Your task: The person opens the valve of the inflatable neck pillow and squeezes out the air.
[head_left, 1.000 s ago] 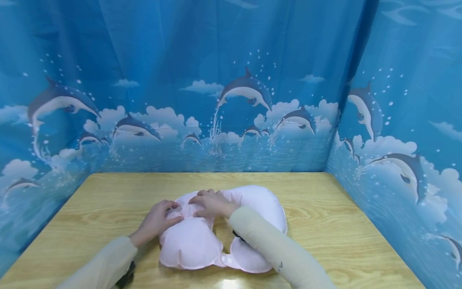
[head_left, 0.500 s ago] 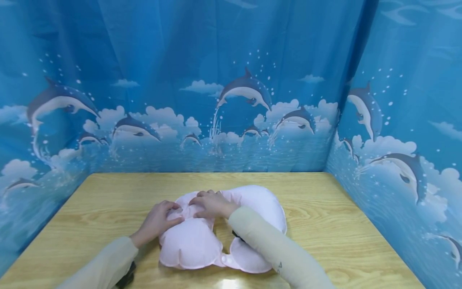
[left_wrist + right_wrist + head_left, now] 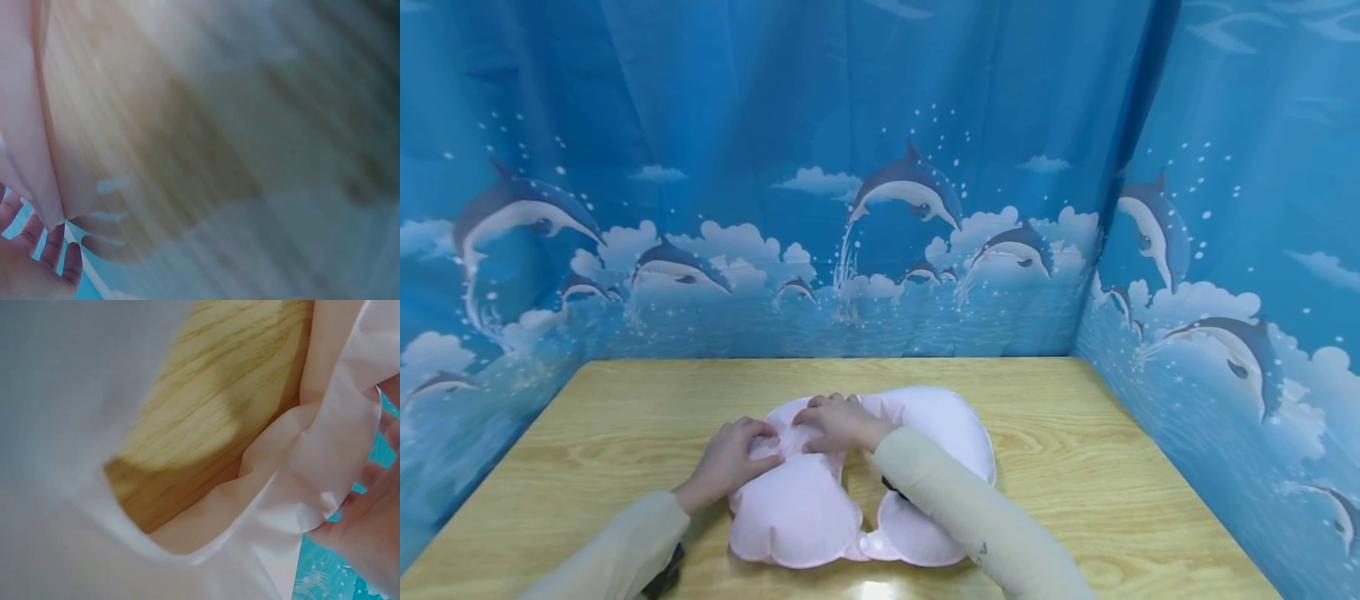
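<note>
A pale pink, U-shaped neck pillow (image 3: 797,512) lies on the table, its two ends joined at the front by a short strap with a round snap (image 3: 872,543). My left hand (image 3: 730,458) grips the pillow's left side, thumb apart from the fingers; its fingertips show at the pillow's edge in the left wrist view. At the top left of the curve, my right hand (image 3: 842,425) holds the cover with bent fingers. In the right wrist view that hand (image 3: 369,531) is at the wrinkled edge of the cover (image 3: 300,481). The fabric between both hands is creased.
The wood-grain table (image 3: 1060,500) extends around the pillow. Blue curtains (image 3: 775,167) printed with dolphins stand behind it and at both sides.
The left hand shifts very slightly and the pillow's front left end moves a little towards me. The right hand stays nearly in place.
</note>
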Action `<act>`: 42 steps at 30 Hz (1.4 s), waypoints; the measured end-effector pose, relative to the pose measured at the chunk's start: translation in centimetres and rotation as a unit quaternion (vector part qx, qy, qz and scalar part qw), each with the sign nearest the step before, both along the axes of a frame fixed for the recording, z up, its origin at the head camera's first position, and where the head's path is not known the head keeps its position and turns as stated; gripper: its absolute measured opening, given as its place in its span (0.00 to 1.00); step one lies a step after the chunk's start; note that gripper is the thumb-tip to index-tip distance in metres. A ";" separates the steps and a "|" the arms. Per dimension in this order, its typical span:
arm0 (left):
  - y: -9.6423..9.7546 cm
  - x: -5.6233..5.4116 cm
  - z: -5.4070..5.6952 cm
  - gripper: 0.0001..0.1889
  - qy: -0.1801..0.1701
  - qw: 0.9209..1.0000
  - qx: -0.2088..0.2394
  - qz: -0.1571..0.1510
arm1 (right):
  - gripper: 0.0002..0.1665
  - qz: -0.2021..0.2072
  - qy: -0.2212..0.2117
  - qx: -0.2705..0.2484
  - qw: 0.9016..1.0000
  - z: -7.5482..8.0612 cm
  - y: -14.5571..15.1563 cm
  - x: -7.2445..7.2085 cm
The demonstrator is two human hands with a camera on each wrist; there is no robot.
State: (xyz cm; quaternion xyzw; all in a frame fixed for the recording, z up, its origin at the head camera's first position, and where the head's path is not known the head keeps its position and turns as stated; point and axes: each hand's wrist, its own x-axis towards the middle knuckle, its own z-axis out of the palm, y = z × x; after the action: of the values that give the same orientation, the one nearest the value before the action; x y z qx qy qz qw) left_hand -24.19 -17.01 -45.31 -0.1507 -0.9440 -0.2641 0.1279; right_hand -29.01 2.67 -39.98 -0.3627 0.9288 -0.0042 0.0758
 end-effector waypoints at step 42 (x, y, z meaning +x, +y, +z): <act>0.0 0.1 0.0 0.18 0.018 1.000 -0.017 0.005 | 0.34 -0.087 0.015 -0.109 0.990 4.8 10.8 3.8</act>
State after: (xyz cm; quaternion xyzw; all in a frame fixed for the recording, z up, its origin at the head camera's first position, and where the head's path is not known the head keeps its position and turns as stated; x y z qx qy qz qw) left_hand -24.10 -17.01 -45.34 -0.1532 -0.9467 -0.2444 0.1433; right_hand -25.18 13.46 -35.14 -0.2862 0.9520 -0.1069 0.0207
